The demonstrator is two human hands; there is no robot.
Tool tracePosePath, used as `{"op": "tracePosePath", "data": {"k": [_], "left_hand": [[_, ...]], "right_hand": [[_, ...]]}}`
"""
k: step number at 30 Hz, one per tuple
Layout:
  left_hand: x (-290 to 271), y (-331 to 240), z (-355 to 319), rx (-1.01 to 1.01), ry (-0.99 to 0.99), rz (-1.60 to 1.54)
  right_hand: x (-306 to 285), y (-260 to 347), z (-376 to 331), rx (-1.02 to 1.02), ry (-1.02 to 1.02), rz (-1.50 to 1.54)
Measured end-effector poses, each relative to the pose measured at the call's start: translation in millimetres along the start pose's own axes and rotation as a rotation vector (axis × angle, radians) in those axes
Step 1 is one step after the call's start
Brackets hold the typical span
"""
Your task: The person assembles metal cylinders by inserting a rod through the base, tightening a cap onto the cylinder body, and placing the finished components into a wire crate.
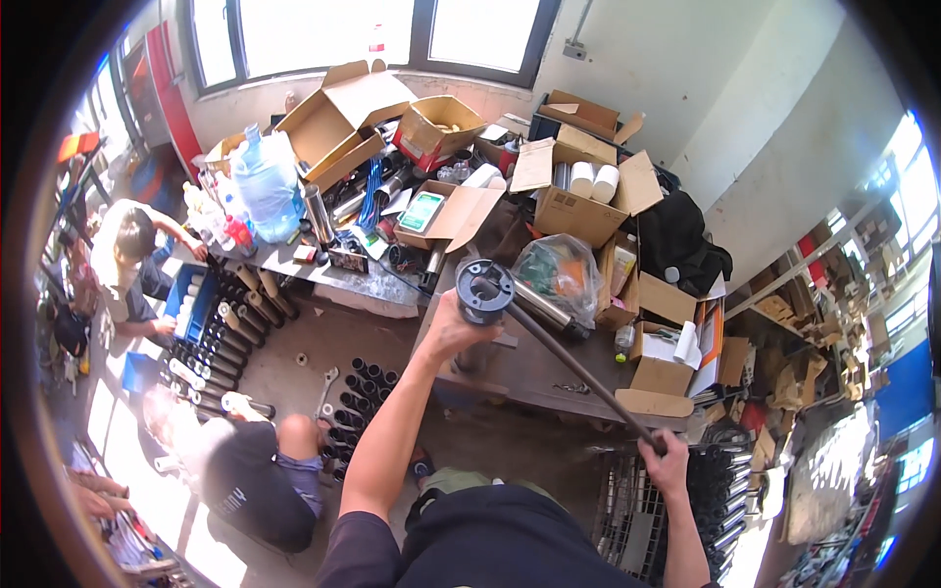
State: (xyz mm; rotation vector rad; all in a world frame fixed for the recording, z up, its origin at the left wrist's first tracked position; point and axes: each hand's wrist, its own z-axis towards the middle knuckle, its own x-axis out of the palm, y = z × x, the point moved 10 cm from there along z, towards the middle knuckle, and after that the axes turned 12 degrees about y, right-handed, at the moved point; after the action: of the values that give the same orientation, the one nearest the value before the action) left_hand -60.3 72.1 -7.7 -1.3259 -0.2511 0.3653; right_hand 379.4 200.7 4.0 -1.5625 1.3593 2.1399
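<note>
My left hand is closed around a dark grey metal cylinder, held up in front of me at the bench edge. Its round top face has a central opening and smaller holes. A long dark metal bar slants from the cylinder's right side down to my right hand, which is wrapped round its lower end. Whether the bar is fixed into the cylinder or only touches it, I cannot tell.
Beyond my left hand, a workbench bears cardboard boxes, a plastic bag and a water jug. Black tubes stand on the floor. A wire crate is near my right arm. People work at left.
</note>
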Motion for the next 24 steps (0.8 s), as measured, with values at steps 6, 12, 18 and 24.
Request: {"op": "tracePosePath", "data": {"k": [6,12,18,24], "left_hand": [[-48,28,-16,0.086,-0.066,-0.104],[-45,1,-82,0.077,-0.831,0.411],[79,28,-22,0.169,-0.475,-0.444],[123,4,50,0.049,-0.136,-1.529]], "right_hand": [[99,212,14,-0.210,0.660,0.118],[86,338,-18,-1.323,0.460,-0.661],[250,484,-71,-1.933,1.111,-0.499],[440,597,291,-1.033,0.540,-0.752]]}}
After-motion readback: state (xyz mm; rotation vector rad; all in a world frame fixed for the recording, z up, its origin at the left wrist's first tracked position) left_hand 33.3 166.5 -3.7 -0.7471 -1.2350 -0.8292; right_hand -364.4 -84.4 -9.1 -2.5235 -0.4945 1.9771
